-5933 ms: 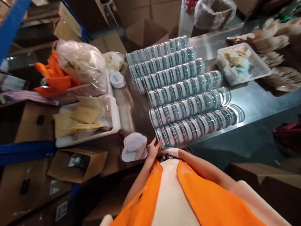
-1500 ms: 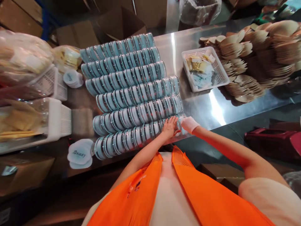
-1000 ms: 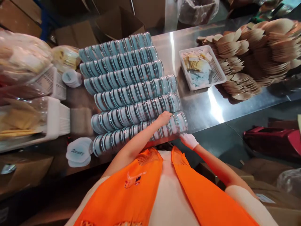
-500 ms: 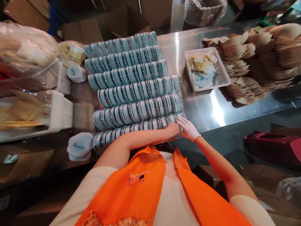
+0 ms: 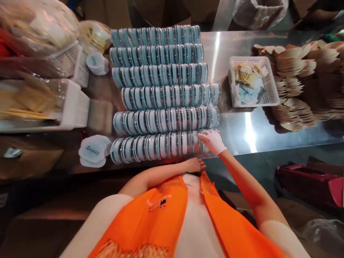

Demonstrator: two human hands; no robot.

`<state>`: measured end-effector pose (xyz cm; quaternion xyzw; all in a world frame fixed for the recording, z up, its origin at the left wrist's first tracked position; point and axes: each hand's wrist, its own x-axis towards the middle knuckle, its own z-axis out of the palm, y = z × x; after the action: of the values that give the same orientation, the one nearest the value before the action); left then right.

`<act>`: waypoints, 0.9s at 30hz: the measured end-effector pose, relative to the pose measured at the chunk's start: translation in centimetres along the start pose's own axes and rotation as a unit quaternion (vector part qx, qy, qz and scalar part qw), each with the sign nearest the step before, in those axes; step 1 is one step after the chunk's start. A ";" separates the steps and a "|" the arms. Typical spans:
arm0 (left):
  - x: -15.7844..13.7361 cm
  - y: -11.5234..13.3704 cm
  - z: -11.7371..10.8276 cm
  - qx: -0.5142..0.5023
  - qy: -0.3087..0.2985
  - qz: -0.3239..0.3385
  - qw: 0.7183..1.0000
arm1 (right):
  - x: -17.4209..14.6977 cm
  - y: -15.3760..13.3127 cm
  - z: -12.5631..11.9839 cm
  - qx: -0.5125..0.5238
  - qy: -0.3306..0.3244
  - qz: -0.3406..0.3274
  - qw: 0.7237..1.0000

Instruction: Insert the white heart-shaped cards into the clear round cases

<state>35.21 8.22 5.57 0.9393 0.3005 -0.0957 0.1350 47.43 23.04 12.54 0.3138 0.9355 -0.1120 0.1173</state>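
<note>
Several rows of round, clear-walled containers [image 5: 161, 120] with pale blue-white bands lie on their sides, pressed face to face, on a metal table [image 5: 274, 134]. My right hand [image 5: 212, 141], in a white glove, rests at the right end of the nearest row, its fingertips drawn together over one of the containers. The glove hides part of that container. My left hand [image 5: 195, 165], bare, hovers just in front of the table edge, close to my orange vest [image 5: 163, 222]. Its fingers are loosely bent and slightly apart, with nothing seen in them.
A white basket [image 5: 271, 84] of small packets stands right of the rows, with stacked wooden-looking spoons [image 5: 292, 107] beyond. White bins [image 5: 71, 107] stand at the left. Two stacks of white discs, nearer [image 5: 92, 150] and farther [image 5: 96, 63], lie by the rows' left ends.
My left hand has pulled back from the nearest row toward my body. My right hand has shifted left along that row, its fingers more gathered. The whole view has turned slightly.
</note>
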 end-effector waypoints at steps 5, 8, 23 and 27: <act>-5.7 -4.0 -0.3 -0.040 0.144 -0.209 0.966 | 7.6 -2.4 -2.6 -0.046 -0.181 -0.024 0.982; -7.0 -6.6 -1.5 -0.068 0.109 -0.287 0.949 | 9.8 -2.7 -2.8 -0.057 -0.237 -0.016 0.970; -6.2 -11.9 -5.6 -0.171 0.056 -0.320 0.930 | 10.6 -1.3 -2.7 -0.070 -0.268 -0.071 0.958; -6.1 -12.9 -6.6 -0.168 0.009 -0.319 0.933 | 10.1 -1.1 -2.3 -0.043 -0.258 -0.069 0.963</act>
<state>23.35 17.14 10.86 0.7582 0.5976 -0.0736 0.2501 38.60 28.51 11.99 0.2033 0.8970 -0.1564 0.3600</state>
